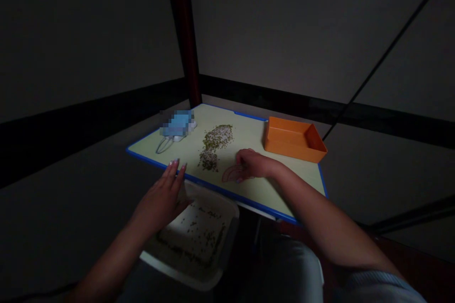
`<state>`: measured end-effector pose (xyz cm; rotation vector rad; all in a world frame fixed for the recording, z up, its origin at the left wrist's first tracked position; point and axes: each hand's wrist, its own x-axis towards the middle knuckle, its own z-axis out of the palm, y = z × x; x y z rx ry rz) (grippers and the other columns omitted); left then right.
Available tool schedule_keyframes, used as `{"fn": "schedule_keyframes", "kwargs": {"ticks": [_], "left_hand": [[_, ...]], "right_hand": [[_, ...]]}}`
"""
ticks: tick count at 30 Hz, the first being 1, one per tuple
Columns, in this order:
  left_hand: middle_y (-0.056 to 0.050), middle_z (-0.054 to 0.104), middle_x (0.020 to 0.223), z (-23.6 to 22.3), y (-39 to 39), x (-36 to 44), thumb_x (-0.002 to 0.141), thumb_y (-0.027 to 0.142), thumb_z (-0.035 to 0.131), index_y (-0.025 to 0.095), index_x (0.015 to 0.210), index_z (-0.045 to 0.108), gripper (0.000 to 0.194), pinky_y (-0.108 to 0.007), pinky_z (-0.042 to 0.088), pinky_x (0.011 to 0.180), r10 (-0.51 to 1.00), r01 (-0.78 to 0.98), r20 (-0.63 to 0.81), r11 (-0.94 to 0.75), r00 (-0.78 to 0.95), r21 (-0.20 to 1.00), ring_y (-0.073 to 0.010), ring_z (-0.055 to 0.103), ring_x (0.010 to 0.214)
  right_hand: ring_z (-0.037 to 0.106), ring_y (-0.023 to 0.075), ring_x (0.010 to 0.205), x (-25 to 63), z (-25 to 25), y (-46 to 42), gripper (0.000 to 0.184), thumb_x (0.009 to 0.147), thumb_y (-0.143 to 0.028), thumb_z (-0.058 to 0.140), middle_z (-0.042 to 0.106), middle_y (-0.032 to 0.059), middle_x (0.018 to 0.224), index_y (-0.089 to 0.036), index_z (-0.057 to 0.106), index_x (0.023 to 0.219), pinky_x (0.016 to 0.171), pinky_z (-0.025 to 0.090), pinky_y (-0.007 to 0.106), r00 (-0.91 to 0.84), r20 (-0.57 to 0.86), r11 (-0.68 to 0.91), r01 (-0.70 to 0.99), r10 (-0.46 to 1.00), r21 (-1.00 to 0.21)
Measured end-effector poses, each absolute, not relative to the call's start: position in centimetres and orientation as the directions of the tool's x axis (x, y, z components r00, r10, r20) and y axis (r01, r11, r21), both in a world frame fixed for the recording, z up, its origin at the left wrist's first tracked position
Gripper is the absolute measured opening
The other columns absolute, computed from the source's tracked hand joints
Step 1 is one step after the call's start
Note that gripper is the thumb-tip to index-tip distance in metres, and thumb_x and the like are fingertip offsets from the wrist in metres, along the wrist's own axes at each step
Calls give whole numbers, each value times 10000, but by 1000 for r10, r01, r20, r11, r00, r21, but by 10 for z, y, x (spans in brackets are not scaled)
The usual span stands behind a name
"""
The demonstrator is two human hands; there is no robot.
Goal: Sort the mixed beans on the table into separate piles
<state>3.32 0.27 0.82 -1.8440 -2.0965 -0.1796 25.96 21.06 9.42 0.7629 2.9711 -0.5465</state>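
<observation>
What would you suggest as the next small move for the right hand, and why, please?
I would probably slide the right hand left to the smaller heap of grains: it lies closer to the table's blue front edge than the larger heap does, and the left hand is by that edge, leaving the smaller heap unobstructed.

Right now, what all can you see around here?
Table: one, pale yellow, blue-edged, centre
Granular heaps: two, green and whitish, mid-table
Tray: one, orange, table's far right
Pixelated item: one, blue-white, table left
Curved piece: one, pinkish, table's near side
Tub: one, whitish, below table
Bits: many, dark, inside tub
Post: one, dark red, behind table
Walls: two, grey, behind table
Diagonal line: one, black, right
Sleeve: one, bluish, lower right
Left hand: one, bare, table's near edge
Right hand: one, bare, at curved piece
</observation>
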Motion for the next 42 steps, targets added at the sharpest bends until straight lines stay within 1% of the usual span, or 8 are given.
{"fn": "schedule_keyframes", "kwargs": {"ticks": [4, 11, 16, 22, 28, 34, 39, 42], "left_hand": [[-200, 98, 1562, 9, 5, 34, 780, 533, 512, 127, 1466, 106, 895, -453, 339, 1094, 938, 984, 330, 145, -104, -101, -324, 152, 1430], [-130, 6, 1582, 10, 4, 24, 801, 532, 491, 237, 1464, 157, 798, -462, 330, 1098, 935, 990, 337, 132, -112, -38, -321, 122, 1435], [-138, 11, 1580, 11, 3, 25, 794, 510, 515, 239, 1462, 165, 801, -464, 344, 1088, 930, 988, 343, 150, -132, -26, -331, 139, 1430], [-145, 6, 1579, 9, 5, 26, 783, 518, 529, 236, 1462, 168, 819, -485, 338, 1089, 931, 990, 344, 139, -124, -18, -341, 128, 1432], [-143, 11, 1581, 9, 5, 25, 792, 523, 511, 248, 1462, 164, 803, -499, 364, 1066, 931, 989, 338, 148, -138, -2, -348, 141, 1432], [-145, 23, 1582, 8, 5, 24, 797, 516, 505, 233, 1463, 164, 800, -499, 333, 1088, 930, 991, 345, 131, -123, 0, -344, 138, 1434], [-141, 12, 1583, 7, 5, 23, 789, 522, 511, 242, 1464, 153, 814, -490, 338, 1087, 930, 990, 346, 137, -122, -20, -336, 136, 1435], [-134, 12, 1583, 7, 4, 23, 789, 517, 513, 246, 1463, 156, 810, -475, 348, 1083, 928, 990, 353, 135, -116, -31, -329, 142, 1435]], "right_hand": [[482, 183, 911, 260, 92, 215, 646, 574, -352, 828, 571, 64, 1001, -164, 539, 1120, 733, 369, 261, -882, -91, 797, 459, 463, -391], [451, 221, 1030, 258, 83, 221, 474, 597, -391, 810, 569, 57, 1043, -204, 611, 985, 794, 324, 293, -884, -37, 826, 449, 465, -339], [459, 221, 1028, 260, 88, 218, 427, 665, -405, 763, 578, 69, 1065, -192, 605, 1000, 800, 323, 302, -886, -61, 821, 450, 460, -351], [435, 262, 1090, 264, 91, 218, 620, 552, -441, 827, 552, 88, 1133, -208, 575, 1069, 823, 329, 335, -891, -86, 838, 450, 447, -307], [446, 254, 1075, 260, 89, 216, 567, 571, -417, 819, 548, 85, 1127, -215, 573, 1040, 810, 339, 326, -886, -96, 846, 462, 454, -265], [465, 234, 1045, 260, 93, 212, 501, 571, -361, 827, 561, 77, 1101, -192, 574, 970, 787, 347, 304, -867, -99, 826, 496, 488, -268], [440, 253, 1095, 262, 91, 215, 688, 534, -457, 837, 538, 88, 1167, -221, 548, 1111, 851, 340, 339, -874, -78, 823, 479, 480, -305], [429, 251, 1104, 262, 89, 217, 664, 546, -465, 829, 535, 84, 1154, -224, 563, 1105, 858, 333, 333, -874, -88, 822, 480, 478, -305]]}}
